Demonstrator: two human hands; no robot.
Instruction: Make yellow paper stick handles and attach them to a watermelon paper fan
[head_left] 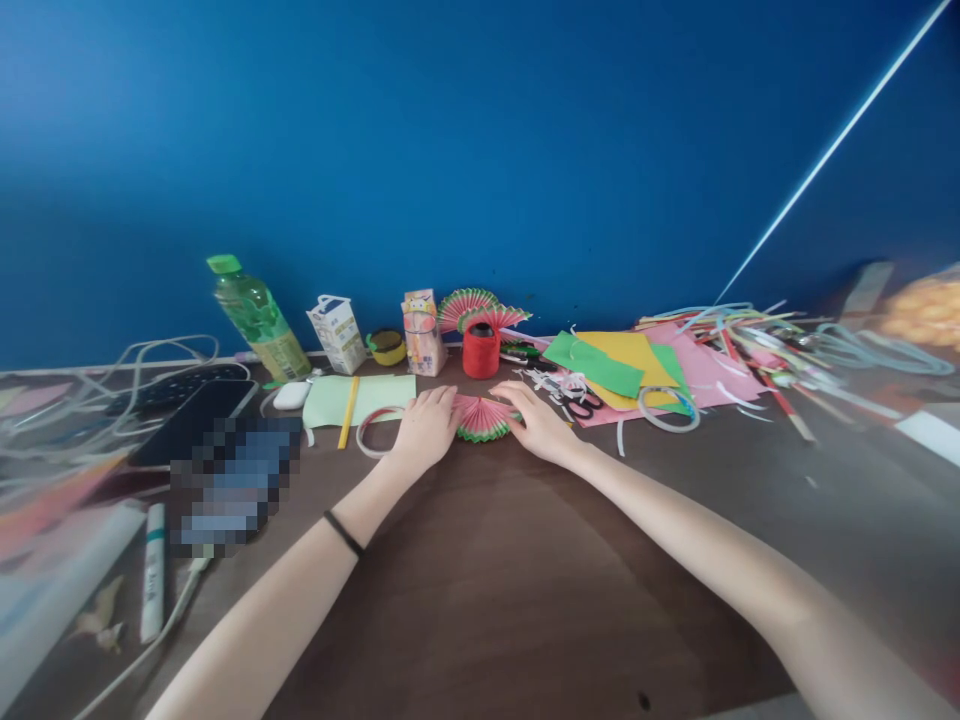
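Note:
A pink pleated paper fan with a green edge [481, 418] lies spread on the brown table [510, 560]. My left hand [425, 428] presses on its left side, fingers curled over the paper. My right hand [534, 420] holds down its right side with the fingers closed on the folds. Two similar finished fans [480, 309] stand at the back by the blue wall, behind a red spool [481, 351].
A green bottle [255, 315], a small carton [337, 333], a roll of tape [373, 430], pale green paper [360, 398] and a yellow strip lie left. A phone and a glue stick [153, 570] are nearer left. Coloured sheets [622, 365], scissors [577, 407] and paper strips cover the right.

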